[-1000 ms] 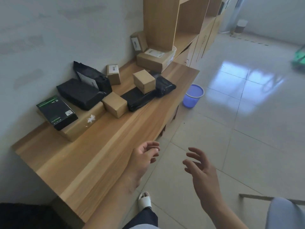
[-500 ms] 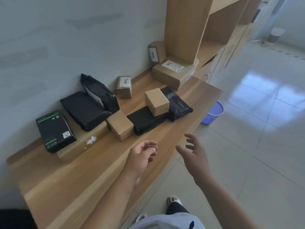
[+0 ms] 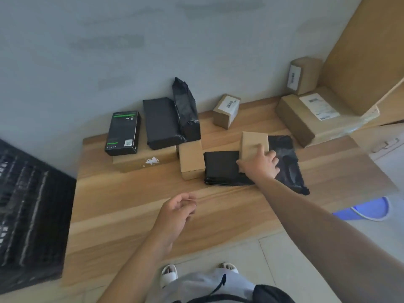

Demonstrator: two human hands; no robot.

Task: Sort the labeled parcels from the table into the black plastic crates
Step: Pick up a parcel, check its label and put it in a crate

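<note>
Parcels crowd the middle of the wooden table [image 3: 122, 217]. At centre right of the frame the right hand [image 3: 261, 164] lies on a small brown box [image 3: 253, 143], thumb at its near-left edge and fingers curled over its right side; that box sits on a flat black mailer [image 3: 220, 168]. Below centre, the left hand [image 3: 175, 213] hovers over bare wood, fingers loosely curled, holding nothing. A black crate [image 3: 30, 215] fills the left edge.

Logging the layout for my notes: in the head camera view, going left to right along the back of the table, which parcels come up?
Black crate, green-striped black box, flat black parcel, upright black bag, small labeled carton, large labeled carton.
</note>
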